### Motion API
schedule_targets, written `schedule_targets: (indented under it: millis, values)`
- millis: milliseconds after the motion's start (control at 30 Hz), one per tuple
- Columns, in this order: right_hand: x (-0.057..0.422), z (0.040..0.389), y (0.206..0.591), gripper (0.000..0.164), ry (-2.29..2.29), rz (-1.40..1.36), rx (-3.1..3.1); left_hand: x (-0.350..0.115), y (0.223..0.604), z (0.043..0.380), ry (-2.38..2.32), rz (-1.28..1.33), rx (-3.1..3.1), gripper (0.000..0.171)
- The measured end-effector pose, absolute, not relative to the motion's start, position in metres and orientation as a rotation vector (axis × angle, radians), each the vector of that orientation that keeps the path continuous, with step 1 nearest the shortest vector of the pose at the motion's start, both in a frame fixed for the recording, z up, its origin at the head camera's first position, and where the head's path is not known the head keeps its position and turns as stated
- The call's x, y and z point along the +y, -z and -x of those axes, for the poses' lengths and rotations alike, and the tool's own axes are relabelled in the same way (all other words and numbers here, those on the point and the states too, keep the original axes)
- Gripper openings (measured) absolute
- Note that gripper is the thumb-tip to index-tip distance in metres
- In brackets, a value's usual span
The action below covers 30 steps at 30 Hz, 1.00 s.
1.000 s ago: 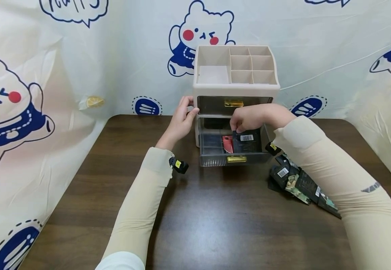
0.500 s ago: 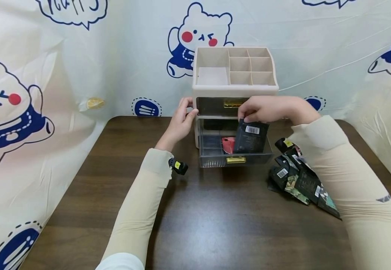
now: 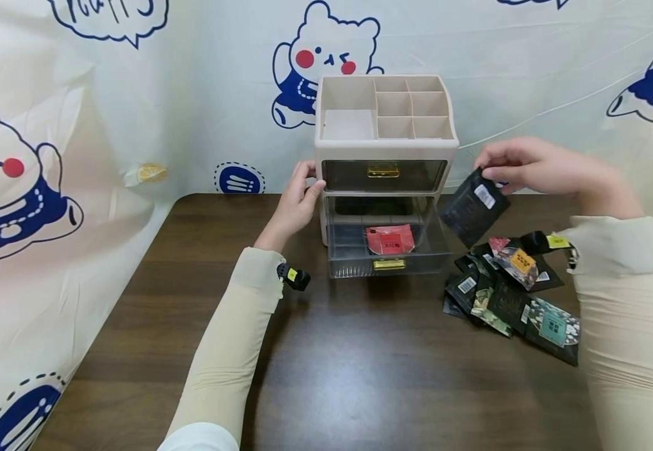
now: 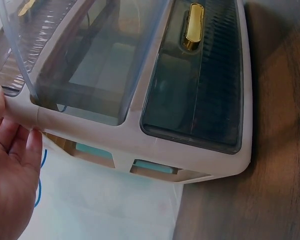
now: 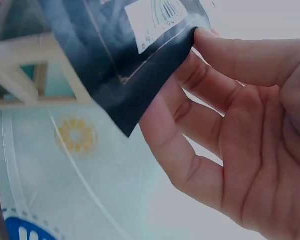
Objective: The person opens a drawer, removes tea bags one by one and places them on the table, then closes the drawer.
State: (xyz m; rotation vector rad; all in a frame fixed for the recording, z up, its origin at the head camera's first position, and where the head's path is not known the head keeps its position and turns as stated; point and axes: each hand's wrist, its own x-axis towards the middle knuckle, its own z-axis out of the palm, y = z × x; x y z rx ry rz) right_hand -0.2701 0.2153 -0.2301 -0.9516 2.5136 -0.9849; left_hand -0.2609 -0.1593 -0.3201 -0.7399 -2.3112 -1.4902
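A white desk organizer (image 3: 385,149) stands at the back of the table, its lower smoky clear drawer (image 3: 354,269) pulled out. My left hand (image 3: 294,203) grips the organizer's left edge, thumb in front and fingers along the side, as the left wrist view shows. Between thumb and fingers, my right hand (image 3: 546,172) pinches a black sachet (image 3: 474,207) by its corner, tilted, to the right of the organizer. The right wrist view shows the barcode label on that sachet (image 5: 110,65). One red sachet (image 3: 390,240) lies in the drawer.
Several black sachets (image 3: 509,307) with printed labels lie in a loose pile right of the drawer, under the right wrist. The upper drawer (image 3: 354,175) is closed. A printed cloth (image 3: 236,81) hangs close behind the brown table (image 3: 326,376).
My right hand has lifted the black sachet out of the drawer and carried it right, uncovering the red sachet. The left hand keeps its grip on the organizer.
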Motion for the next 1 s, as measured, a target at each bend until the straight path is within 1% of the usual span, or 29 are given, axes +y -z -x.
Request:
schedule_targets:
  millis: [133, 233, 400, 533, 600, 700, 767, 900, 1000]
  values:
    - [0.249, 0.26, 0.244, 0.014, 1.218, 0.881, 2.519, -0.161, 0.319, 0.26, 1.488, 0.718, -2.327, 0.023]
    - [0.274, 0.251, 0.262, 0.015, 1.305, 0.778, 2.599, -0.162, 0.318, 0.26, 1.49, 0.705, -2.322, 0.023]
    - [0.313, 0.229, 0.306, 0.015, 1.354, 0.507, 2.718, -0.162, 0.326, 0.271, 1.504, 0.734, -2.287, 0.022]
    - [0.338, 0.214, 0.346, 0.015, 1.566, 0.378, 2.569, -0.164, 0.341, 0.284, 1.5, 0.738, -2.28, 0.022]
    - [0.347, 0.208, 0.362, 0.018, 1.614, 0.299, 2.514, -0.165, 0.342, 0.284, 1.502, 0.726, -2.295, 0.023]
    - [0.358, 0.199, 0.377, 0.016, 1.528, 0.175, 2.511, -0.166, 0.345, 0.287, 1.494, 0.717, -2.303, 0.025]
    - [0.362, 0.195, 0.385, 0.017, 1.463, 0.094, 2.494, -0.165, 0.345, 0.288, 1.491, 0.718, -2.304, 0.025]
    - [0.366, 0.193, 0.399, 0.026, 1.382, 0.013, 2.418, -0.164, 0.338, 0.282, 1.499, 0.737, -2.286, 0.025]
    - [0.369, 0.196, 0.405, 0.023, 1.354, -0.004, 2.396, -0.16, 0.33, 0.272, 1.508, 0.745, -2.276, 0.024]
